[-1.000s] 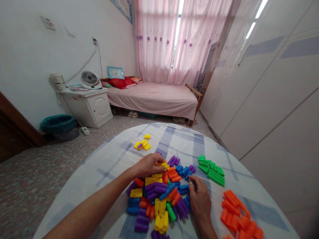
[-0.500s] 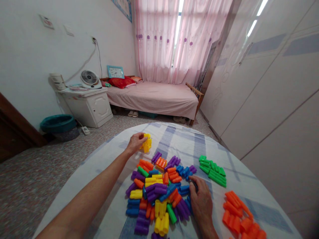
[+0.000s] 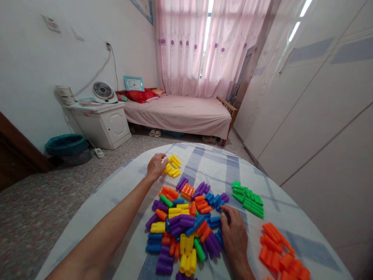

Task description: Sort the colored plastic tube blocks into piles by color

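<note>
Small yellow plastic tube-shaped building blocks (image 3: 174, 168) lie on the far left part of the table. My left hand (image 3: 157, 165) is right beside them, its fingers apart and its thumb at their near edge. At the right side of a mixed heap of blocks (image 3: 182, 221), my right hand (image 3: 235, 229) rests with curled fingers round a dark blue block (image 3: 227, 217), mostly hidden by the hand. Blue blocks (image 3: 215, 221) lie next to these fingers. The heap holds purple, orange, blue, yellow and green pieces.
Green blocks (image 3: 248, 198) form a group at the right, with orange blocks (image 3: 281, 249) nearer me. A checked cloth covers the round table (image 3: 116, 194). Beyond stand a bed (image 3: 180, 112), a white cabinet (image 3: 112, 126), a bin (image 3: 66, 146) and a wardrobe (image 3: 314, 128).
My left hand has let go of the yellow blocks, which were held upright together and now lie spread on the cloth. My right hand has stayed in place.
</note>
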{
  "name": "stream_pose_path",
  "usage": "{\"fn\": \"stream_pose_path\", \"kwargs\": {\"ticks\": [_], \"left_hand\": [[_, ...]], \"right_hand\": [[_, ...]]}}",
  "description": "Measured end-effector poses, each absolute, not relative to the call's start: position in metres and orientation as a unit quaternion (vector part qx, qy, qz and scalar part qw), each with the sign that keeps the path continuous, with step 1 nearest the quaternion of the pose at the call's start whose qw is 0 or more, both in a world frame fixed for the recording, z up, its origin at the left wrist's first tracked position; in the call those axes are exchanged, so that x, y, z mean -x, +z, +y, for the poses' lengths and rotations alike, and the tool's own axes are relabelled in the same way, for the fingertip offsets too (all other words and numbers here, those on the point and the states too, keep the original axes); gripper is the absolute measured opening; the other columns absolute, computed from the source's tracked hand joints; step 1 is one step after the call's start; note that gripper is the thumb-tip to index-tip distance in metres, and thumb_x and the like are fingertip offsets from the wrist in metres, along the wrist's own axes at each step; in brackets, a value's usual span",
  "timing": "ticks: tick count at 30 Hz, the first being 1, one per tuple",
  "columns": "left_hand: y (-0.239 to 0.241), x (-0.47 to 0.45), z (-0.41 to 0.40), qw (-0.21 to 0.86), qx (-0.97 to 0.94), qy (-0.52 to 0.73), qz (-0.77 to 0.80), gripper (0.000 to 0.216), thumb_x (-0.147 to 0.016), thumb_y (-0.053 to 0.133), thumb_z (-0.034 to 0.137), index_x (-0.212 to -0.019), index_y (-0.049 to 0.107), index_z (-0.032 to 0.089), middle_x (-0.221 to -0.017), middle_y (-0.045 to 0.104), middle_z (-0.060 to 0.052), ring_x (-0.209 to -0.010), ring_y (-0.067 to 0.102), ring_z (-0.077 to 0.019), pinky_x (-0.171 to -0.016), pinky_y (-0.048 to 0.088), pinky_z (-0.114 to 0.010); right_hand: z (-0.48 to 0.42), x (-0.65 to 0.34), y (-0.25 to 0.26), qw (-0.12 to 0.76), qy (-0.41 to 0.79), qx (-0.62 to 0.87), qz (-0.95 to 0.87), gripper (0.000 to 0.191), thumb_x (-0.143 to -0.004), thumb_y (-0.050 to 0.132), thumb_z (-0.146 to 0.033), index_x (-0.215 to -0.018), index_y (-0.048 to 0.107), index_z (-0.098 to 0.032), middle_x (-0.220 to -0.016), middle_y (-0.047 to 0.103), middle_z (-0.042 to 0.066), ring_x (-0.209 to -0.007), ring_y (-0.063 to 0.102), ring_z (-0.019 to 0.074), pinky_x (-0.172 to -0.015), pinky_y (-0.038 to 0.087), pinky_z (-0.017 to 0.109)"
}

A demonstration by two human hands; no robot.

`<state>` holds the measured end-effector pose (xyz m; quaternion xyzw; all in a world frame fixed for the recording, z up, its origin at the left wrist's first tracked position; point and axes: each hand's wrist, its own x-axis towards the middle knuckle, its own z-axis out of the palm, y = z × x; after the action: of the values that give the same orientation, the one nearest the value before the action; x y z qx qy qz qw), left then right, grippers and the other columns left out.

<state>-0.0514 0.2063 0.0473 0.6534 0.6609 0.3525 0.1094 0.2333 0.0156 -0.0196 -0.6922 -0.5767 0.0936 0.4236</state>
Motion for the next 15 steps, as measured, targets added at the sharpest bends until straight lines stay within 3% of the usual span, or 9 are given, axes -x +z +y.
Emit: {"fn": "stream_pose_path", "kwargs": {"ticks": [6,11,15], "left_hand": [[0.043,0.058,0.175,0.015,-0.694,0.193,0.694,0.027,-0.076,0.057,0.042,-0.089,0.064,0.019,-0.093,0.063,-0.007,-0.091,0.058,-0.0225,-0.076,0.045,-0.029],[0.038,0.054,0.172,0.004,-0.699,0.168,0.696,0.019,-0.078,0.052,0.026,-0.090,0.064,0.019,-0.093,0.065,-0.009,-0.091,0.059,-0.0230,-0.074,0.044,-0.029],[0.041,0.058,0.172,0.023,-0.683,0.192,0.704,0.020,-0.079,0.049,0.024,-0.090,0.065,0.019,-0.093,0.066,-0.008,-0.089,0.060,-0.0218,-0.072,0.045,-0.028]], "right_hand": [[0.017,-0.235,-0.023,0.426,0.089,0.691,-0.578,0.028,-0.082,0.042,-0.031,-0.096,0.063,-0.019,-0.101,0.063,0.007,-0.097,0.055,0.0225,-0.089,0.039,0.036],[0.017,-0.235,-0.022,0.430,0.089,0.687,-0.579,0.029,-0.082,0.042,-0.032,-0.096,0.063,-0.019,-0.100,0.064,0.007,-0.097,0.055,0.0226,-0.089,0.039,0.036],[0.017,-0.234,-0.020,0.434,0.083,0.686,-0.578,0.029,-0.081,0.042,-0.033,-0.096,0.064,-0.019,-0.100,0.064,0.008,-0.097,0.056,0.0229,-0.089,0.039,0.037]]}}
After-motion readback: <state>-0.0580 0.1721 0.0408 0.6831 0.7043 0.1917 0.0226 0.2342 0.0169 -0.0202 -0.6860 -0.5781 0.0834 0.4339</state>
